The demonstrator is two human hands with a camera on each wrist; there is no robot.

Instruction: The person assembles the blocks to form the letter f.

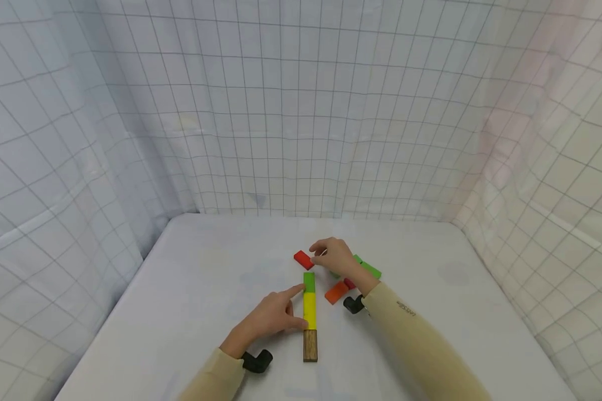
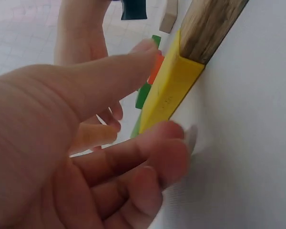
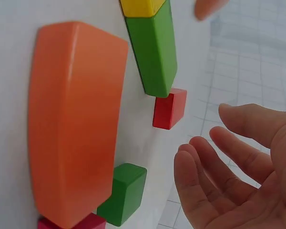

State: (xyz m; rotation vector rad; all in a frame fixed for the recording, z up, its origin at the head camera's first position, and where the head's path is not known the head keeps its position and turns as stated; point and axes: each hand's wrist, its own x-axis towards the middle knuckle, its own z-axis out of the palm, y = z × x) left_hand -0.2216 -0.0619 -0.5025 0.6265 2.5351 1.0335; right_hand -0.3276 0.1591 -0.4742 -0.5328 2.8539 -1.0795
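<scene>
A row lies on the table: a brown wood-grain block (image 1: 310,346) at the near end, a yellow block (image 1: 310,311) in the middle and a green block (image 1: 309,282) at the far end. My left hand (image 1: 273,313) rests along the row's left side, index fingertip at the green block and thumb at the yellow block's near end. Just past the row lies a red block (image 1: 303,259). Close to its right side hovers my right hand (image 1: 335,257). In the right wrist view, that hand's fingers (image 3: 229,181) and thumb stand apart with nothing between them.
Right of the row lie an orange block (image 1: 336,292) and a darker red block (image 1: 349,283), partly covered. Green blocks (image 1: 370,269) sit behind my right wrist. White grid-patterned curtains (image 1: 301,111) enclose the white table (image 1: 205,267) at the back and sides.
</scene>
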